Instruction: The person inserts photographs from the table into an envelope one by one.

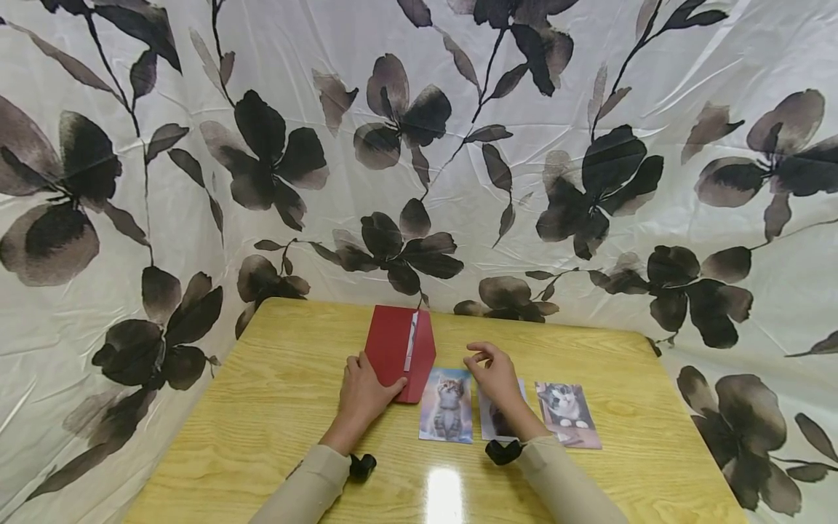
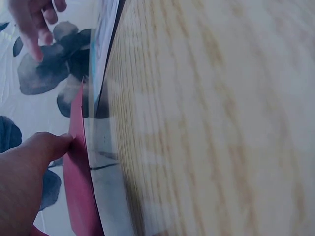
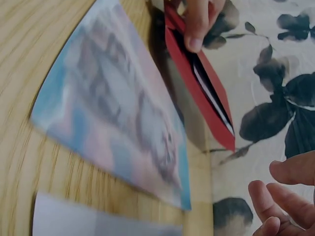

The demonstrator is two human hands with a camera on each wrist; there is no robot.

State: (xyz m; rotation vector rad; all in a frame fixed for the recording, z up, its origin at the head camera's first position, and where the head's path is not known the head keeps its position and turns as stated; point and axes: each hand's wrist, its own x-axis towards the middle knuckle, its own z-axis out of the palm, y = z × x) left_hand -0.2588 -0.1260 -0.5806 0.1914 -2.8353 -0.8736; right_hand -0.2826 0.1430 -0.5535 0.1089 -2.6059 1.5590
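Observation:
My left hand (image 1: 368,393) grips a red envelope (image 1: 388,338) by its near end, thumb across the front. The envelope's flap is lifted, and a white-edged sheet (image 1: 412,342) shows inside the opening. In the left wrist view, the thumb (image 2: 54,143) presses on the red paper. My right hand (image 1: 495,375) hovers to the right of the envelope, fingers loosely bent and holding nothing. Below it lies a picture card (image 1: 491,418), partly hidden by the hand and forearm. Left of that card is a kitten picture (image 1: 447,407), whose upper corner is close to the envelope.
A third picture (image 1: 566,407), of a grey-and-white cat, lies on the right of the yellow wood-grain table (image 1: 294,349). Behind the table's far edge hangs a white sheet (image 1: 314,44) printed with dark flowers. Light glares off the table near its front.

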